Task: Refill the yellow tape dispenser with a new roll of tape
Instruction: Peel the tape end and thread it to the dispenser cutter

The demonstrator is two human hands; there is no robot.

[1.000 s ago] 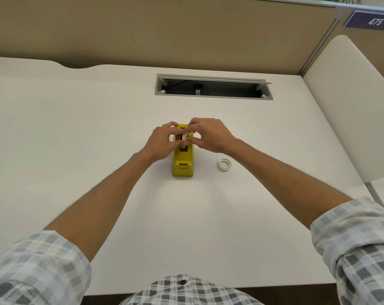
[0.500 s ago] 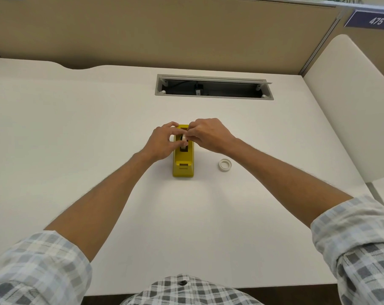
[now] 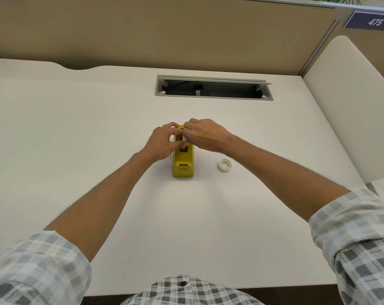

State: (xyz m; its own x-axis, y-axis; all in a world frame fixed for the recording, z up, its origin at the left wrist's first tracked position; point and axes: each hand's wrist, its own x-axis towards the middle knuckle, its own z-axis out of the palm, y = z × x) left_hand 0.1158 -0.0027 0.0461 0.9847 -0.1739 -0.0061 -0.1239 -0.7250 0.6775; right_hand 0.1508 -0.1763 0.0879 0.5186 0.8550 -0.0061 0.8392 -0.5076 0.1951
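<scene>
Both hands meet over the dispenser (image 3: 183, 160) on the tabletop (image 3: 76, 128). Left hand (image 3: 162, 140) fingers curl against its left side, right hand (image 3: 203, 135) fingers pinch at something pale in the well; whether that is a roll or its core I cannot tell. A white ring (image 3: 225, 165) lies nearer than the right fingers, apart from them. Judging by this, the well's contents are being worked; next comes a straight, steady lift or seating. Beyond the fingers a cable tray (image 3: 213, 87) holds a plug
</scene>
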